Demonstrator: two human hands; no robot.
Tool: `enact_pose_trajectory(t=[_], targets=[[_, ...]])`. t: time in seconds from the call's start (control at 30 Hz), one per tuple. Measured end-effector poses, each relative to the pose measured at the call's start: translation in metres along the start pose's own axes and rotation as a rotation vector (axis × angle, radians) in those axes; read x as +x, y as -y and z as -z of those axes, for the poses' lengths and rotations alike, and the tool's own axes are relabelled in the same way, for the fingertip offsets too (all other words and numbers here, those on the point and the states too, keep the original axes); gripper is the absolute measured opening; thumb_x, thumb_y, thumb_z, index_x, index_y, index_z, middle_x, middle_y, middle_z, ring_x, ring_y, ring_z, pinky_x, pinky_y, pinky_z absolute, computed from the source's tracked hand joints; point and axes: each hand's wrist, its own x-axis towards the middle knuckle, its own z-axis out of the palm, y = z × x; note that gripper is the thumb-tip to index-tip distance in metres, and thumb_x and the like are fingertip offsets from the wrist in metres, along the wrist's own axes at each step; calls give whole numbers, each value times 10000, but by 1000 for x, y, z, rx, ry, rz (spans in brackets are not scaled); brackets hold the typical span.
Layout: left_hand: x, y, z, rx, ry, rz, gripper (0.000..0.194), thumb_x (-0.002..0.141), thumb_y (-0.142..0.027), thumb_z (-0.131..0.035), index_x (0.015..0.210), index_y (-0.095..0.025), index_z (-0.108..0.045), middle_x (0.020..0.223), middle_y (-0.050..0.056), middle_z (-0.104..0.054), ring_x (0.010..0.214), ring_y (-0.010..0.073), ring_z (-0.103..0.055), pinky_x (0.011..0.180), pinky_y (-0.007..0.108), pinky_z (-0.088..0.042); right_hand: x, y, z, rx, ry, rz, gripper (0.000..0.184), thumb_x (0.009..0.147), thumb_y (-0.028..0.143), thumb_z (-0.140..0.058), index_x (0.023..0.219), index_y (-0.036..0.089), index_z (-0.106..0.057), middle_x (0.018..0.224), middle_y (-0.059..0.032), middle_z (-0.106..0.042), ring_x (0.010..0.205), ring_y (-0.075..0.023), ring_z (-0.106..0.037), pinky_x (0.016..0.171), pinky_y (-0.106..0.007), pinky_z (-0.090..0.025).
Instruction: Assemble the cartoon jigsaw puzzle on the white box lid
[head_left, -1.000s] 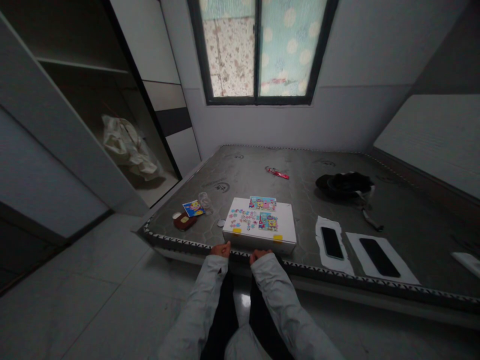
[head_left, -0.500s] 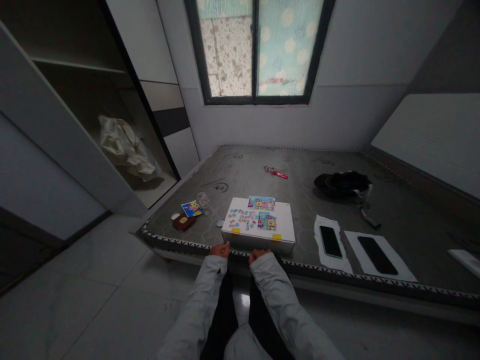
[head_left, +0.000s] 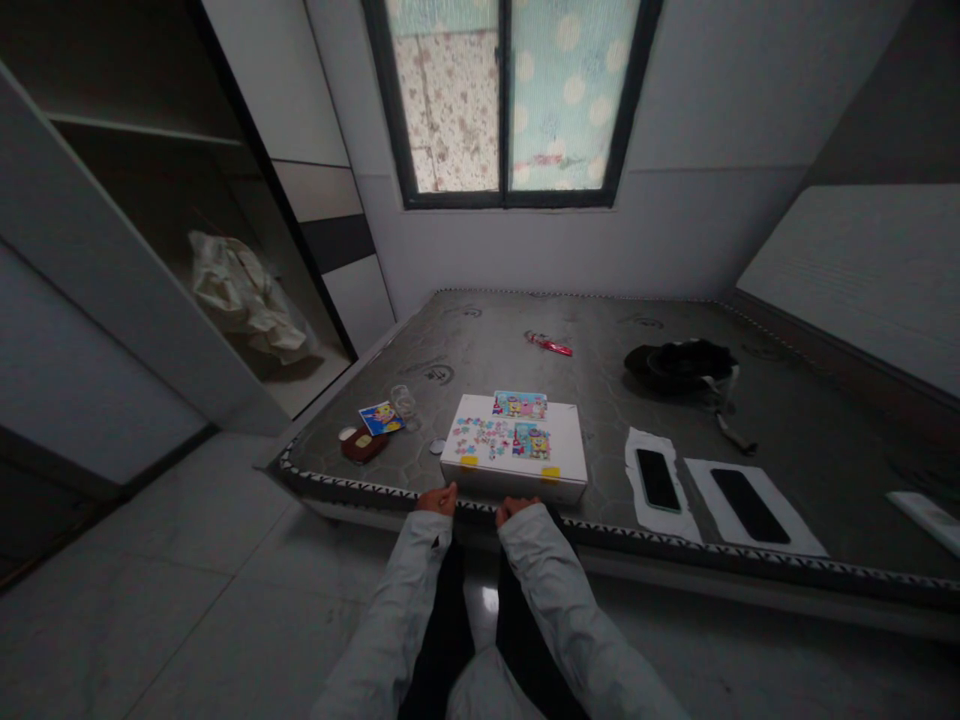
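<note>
My left hand [head_left: 437, 499] rests on the near edge of the mattress [head_left: 480, 330], fingers curled in and nothing visible in them. Beside it, my right hand [head_left: 517, 509] lies on the same edge, also closed, its knuckles just in front of a white box [head_left: 570, 450]. On the box's lid are loose jigsaw pieces [head_left: 472, 436], a partly assembled cartoon puzzle [head_left: 532, 442] and, at the back, a colourful picture card [head_left: 520, 404]. Two yellow tape pieces [head_left: 550, 474] mark the box's front edge. Both hands are apart from the puzzle pieces.
Left of the box lie a brown case [head_left: 364, 445], a blue picture card [head_left: 382, 418], a clear plastic item [head_left: 403, 401] and a small round disc [head_left: 437, 447]. Rightward are two phones [head_left: 658, 480] on white sheets and a dark cap [head_left: 682, 366]. A red item [head_left: 549, 344] lies farther back.
The view has shifted slightly, moving the scene a little to the left. Both hands and the objects on the mattress keep their places.
</note>
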Motion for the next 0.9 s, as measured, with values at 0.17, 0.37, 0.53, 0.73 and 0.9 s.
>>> enact_pose_trajectory(t=[0.17, 0.37, 0.53, 0.73, 0.9], targets=[[2, 1, 2, 9, 52, 15, 319, 1011, -415, -629, 1204, -167, -684, 1189, 80, -707, 1002, 199, -695, 882, 395, -613, 1, 0, -3, 3, 5, 0, 233, 991, 320, -554, 898, 216, -741, 886, -52, -784, 856, -206, -703, 882, -363, -395], [0, -2, 5, 22, 45, 15, 300, 1011, -426, -628, 1138, -164, -702, 1121, 64, -723, 957, 188, -702, 853, 368, -614, 0, -1, -2, 10, -8, 6, 212, 990, 330, -569, 904, 221, -730, 899, -50, -783, 871, -205, -699, 898, -360, -388], [-1, -4, 7, 21, 44, 14, 313, 1006, -411, -638, 1196, -166, -685, 1168, 77, -711, 991, 194, -699, 871, 388, -614, -1, -1, 0, 17, -12, 12, 208, 988, 321, -575, 869, 225, -716, 881, -38, -778, 833, -191, -673, 894, -357, -372], [-2, -6, 11, 11, 63, 12, 325, 1006, -410, -638, 1216, -165, -677, 1186, 80, -705, 1003, 200, -696, 877, 397, -614, -2, 0, 3, 12, 3, 3, 207, 991, 321, -574, 899, 220, -729, 882, -40, -770, 833, -186, -665, 873, -349, -380], [-4, -7, 14, 0, 67, 14, 334, 1006, -416, -636, 1216, -159, -677, 1187, 80, -705, 1005, 204, -697, 880, 402, -614, -2, 1, 6, 0, 15, -4, 230, 998, 343, -562, 902, 226, -736, 899, -42, -771, 852, -192, -661, 898, -355, -379]])
